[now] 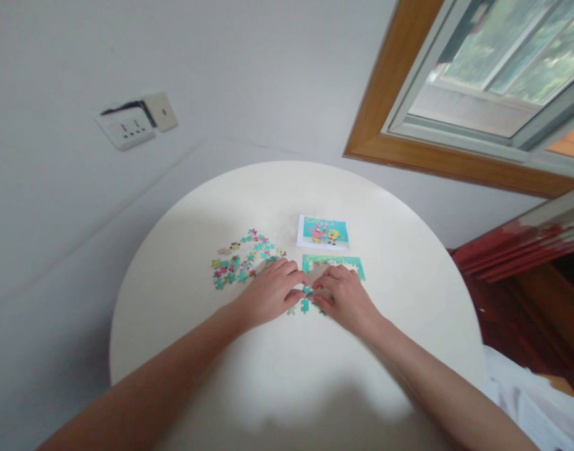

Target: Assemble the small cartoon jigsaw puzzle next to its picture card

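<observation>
A partly built jigsaw puzzle (360,263) lies on the round table, its teal border strip joined along the top and sides. My left hand (273,289) reaches in from the left, thumb and index fingertips closed at a small teal puzzle piece (307,290). From the other side my right hand (345,294) pinches at the same piece, covering much of the puzzle's inside. Just below the fingers lies another teal piece (305,305). A pale green piece (291,310) rests near my left thumb. Part of another piece shows under my right thumb.
Loose puzzle pieces (230,269) spread in a pile left of my left hand. Behind the puzzle lies a reference picture card (323,233) with cartoon figures. The white round table (174,313) stands by a wall with a socket (127,128) and a wood-framed window (437,160).
</observation>
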`<act>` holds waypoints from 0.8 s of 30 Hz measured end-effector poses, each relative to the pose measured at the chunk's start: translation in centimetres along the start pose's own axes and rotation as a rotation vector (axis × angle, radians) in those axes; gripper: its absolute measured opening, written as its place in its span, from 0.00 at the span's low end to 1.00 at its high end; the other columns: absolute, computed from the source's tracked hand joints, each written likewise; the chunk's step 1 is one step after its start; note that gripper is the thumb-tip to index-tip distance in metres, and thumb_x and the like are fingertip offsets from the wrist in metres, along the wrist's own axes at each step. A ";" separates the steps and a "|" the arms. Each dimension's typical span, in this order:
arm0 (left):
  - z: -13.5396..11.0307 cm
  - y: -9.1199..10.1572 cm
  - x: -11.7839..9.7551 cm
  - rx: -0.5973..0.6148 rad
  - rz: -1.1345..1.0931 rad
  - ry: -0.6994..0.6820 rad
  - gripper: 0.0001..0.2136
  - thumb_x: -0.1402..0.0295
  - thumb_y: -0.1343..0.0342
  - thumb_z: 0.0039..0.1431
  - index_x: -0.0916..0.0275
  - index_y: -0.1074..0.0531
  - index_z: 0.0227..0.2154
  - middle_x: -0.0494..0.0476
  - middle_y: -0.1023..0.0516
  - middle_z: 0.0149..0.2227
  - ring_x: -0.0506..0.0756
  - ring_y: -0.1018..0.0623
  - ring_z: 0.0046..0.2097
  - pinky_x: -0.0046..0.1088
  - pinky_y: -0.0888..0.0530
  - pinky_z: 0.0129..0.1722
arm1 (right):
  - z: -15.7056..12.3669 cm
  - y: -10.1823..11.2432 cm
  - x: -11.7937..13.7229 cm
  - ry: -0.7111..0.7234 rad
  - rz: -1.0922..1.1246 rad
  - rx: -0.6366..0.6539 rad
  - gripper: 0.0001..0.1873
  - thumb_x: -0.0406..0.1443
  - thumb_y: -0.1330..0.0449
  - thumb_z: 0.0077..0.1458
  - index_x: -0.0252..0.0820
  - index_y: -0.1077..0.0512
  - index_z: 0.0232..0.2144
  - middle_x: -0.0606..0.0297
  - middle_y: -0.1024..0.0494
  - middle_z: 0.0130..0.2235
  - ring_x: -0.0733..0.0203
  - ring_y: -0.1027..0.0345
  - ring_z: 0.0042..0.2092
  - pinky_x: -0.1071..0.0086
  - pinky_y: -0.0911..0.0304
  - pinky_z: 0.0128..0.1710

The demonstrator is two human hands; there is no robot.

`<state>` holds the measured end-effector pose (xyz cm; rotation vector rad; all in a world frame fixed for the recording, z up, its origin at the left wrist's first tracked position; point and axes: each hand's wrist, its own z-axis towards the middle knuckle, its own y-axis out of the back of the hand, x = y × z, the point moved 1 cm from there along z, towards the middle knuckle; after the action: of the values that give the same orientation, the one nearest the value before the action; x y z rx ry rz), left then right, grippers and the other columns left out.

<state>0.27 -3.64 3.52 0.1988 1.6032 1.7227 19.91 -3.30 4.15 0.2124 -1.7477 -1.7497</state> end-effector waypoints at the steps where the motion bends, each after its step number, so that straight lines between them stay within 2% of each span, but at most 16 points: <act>1: 0.0 0.1 0.1 0.000 -0.002 0.001 0.06 0.70 0.46 0.60 0.58 0.28 0.40 0.55 0.29 0.40 0.58 0.31 0.47 0.37 0.35 0.50 | 0.0 -0.1 0.2 -0.006 -0.015 0.001 0.08 0.40 0.36 0.53 0.45 0.24 0.36 0.61 0.26 0.38 0.54 0.35 0.43 0.62 0.47 0.40; 8: -0.1 0.7 1.0 0.005 -0.001 0.029 0.07 0.66 0.44 0.60 0.59 0.28 0.40 0.56 0.28 0.40 0.58 0.30 0.47 0.37 0.36 0.49 | 0.0 -0.7 0.9 -0.043 -0.065 0.005 0.07 0.38 0.37 0.54 0.45 0.25 0.37 0.60 0.26 0.39 0.52 0.35 0.44 0.62 0.47 0.39; 17: -0.1 0.3 0.8 0.019 -0.006 0.035 0.06 0.67 0.44 0.60 0.58 0.28 0.40 0.55 0.28 0.40 0.58 0.30 0.47 0.36 0.36 0.49 | 0.4 -0.8 0.9 -0.085 0.006 0.045 0.07 0.35 0.38 0.54 0.45 0.25 0.38 0.61 0.25 0.40 0.52 0.34 0.45 0.61 0.46 0.40; 24: -0.1 0.2 0.9 -0.001 0.007 0.039 0.06 0.65 0.45 0.60 0.58 0.29 0.39 0.55 0.28 0.40 0.58 0.30 0.47 0.35 0.36 0.48 | 0.7 -0.6 0.9 -0.092 0.005 0.021 0.08 0.33 0.40 0.56 0.44 0.25 0.40 0.61 0.25 0.41 0.53 0.35 0.47 0.62 0.46 0.42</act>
<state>-0.47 -3.15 3.40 0.1712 1.6320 1.7421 18.62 -3.30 3.98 0.1378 -1.8305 -1.7634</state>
